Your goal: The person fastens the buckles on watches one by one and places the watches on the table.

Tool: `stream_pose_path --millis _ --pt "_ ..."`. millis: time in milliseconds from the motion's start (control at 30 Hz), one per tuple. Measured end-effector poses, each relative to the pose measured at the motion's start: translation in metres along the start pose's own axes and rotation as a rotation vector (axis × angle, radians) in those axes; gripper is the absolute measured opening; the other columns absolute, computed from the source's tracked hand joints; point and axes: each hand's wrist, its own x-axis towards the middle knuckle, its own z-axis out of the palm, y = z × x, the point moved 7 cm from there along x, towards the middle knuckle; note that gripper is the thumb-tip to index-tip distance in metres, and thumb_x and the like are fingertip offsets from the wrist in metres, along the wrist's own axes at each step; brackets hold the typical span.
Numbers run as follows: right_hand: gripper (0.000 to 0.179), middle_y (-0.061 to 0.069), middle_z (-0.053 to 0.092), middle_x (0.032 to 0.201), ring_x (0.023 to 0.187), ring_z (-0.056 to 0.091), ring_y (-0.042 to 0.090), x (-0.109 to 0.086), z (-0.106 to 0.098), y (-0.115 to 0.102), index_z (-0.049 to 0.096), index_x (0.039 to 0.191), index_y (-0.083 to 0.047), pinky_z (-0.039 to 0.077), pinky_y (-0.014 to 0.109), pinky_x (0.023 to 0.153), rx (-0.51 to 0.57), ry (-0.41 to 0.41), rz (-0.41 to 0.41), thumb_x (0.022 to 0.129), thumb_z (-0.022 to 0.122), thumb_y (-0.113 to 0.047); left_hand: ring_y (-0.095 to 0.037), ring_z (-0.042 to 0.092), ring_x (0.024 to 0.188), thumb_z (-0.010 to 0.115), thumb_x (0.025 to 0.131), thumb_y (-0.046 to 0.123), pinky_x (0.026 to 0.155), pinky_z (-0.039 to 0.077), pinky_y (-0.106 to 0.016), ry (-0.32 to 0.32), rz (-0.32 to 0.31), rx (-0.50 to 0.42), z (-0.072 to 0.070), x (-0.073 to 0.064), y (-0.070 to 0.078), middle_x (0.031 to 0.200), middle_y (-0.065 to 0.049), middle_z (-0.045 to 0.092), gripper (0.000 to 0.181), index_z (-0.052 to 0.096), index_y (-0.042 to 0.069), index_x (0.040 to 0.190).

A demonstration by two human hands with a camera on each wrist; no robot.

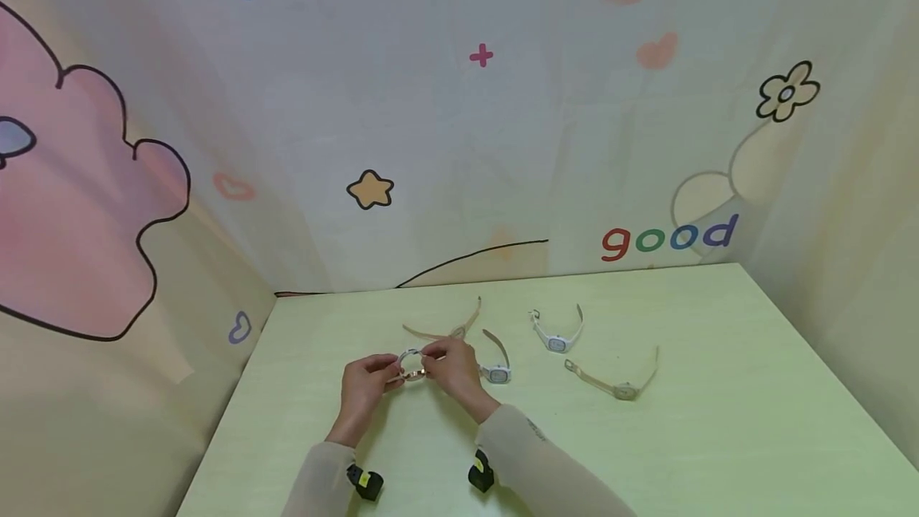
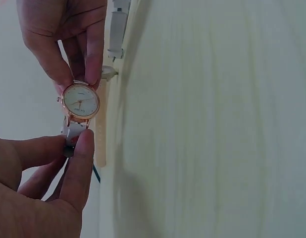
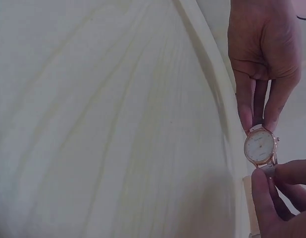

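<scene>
Both hands hold one wristwatch (image 1: 414, 376) between them above the table. It has a round white dial in a rose-gold case and a pale strap that loops upward. My left hand (image 1: 362, 389) pinches one side of the strap close to the case, while my right hand (image 1: 455, 373) pinches the other side. In the left wrist view the dial (image 2: 80, 101) faces the camera. The right wrist view shows the same watch (image 3: 260, 146) between the two sets of fingertips. Parts of the strap are hidden by fingers.
Behind the right hand lies a tan-strapped watch (image 1: 458, 333). Just to its right sits a white watch (image 1: 497, 375) with a brownish strap end. Farther right are another white watch (image 1: 557, 344) and a tan watch (image 1: 626, 392). A patterned curtain (image 1: 431, 102) borders the light-green table (image 1: 682, 453).
</scene>
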Motion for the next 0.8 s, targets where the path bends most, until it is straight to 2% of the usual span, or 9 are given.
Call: stream_pose_path --millis 200,500,633,800 --pt "0.005 0.003 0.075 0.078 0.072 0.061 0.010 0.002 0.006 0.007 0.079 0.085 -0.007 0.048 0.023 0.064 -0.106 -0.021 0.012 0.081 0.076 -0.008 -0.013 0.070 0.071 0.070 0.087 0.000 0.068 0.060 -0.027 -0.001 -0.027 0.068 -0.002 -0.002 -0.006 0.087 -0.012 0.073 0.018 0.070 -0.010 0.102" --pt "0.005 0.002 0.074 0.077 0.070 0.060 0.011 0.002 0.012 0.013 0.079 0.085 -0.008 0.046 0.025 0.062 -0.141 -0.040 0.072 0.081 0.076 -0.009 -0.010 0.067 0.066 0.070 0.087 0.003 0.059 0.058 -0.024 0.007 -0.036 0.125 -0.006 -0.002 -0.009 0.085 -0.012 0.073 0.015 0.073 -0.007 0.099" --pt "0.004 0.002 0.075 0.080 0.073 0.063 0.013 0.002 0.013 0.013 0.079 0.082 -0.009 0.049 0.027 0.064 -0.166 -0.028 0.062 0.080 0.076 -0.008 -0.009 0.060 0.060 0.072 0.086 0.007 0.053 0.053 -0.024 0.008 -0.018 0.233 -0.006 -0.002 -0.007 0.079 -0.006 0.072 0.014 0.075 -0.002 0.095" --pt "0.005 0.003 0.075 0.081 0.075 0.063 0.015 0.003 0.014 0.013 0.078 0.081 -0.009 0.049 0.029 0.066 -0.183 -0.018 0.047 0.079 0.075 -0.007 -0.008 0.052 0.059 0.074 0.084 0.015 0.053 0.042 -0.022 0.013 0.026 0.378 -0.008 -0.001 -0.005 0.074 0.000 0.069 0.013 0.077 0.004 0.091"
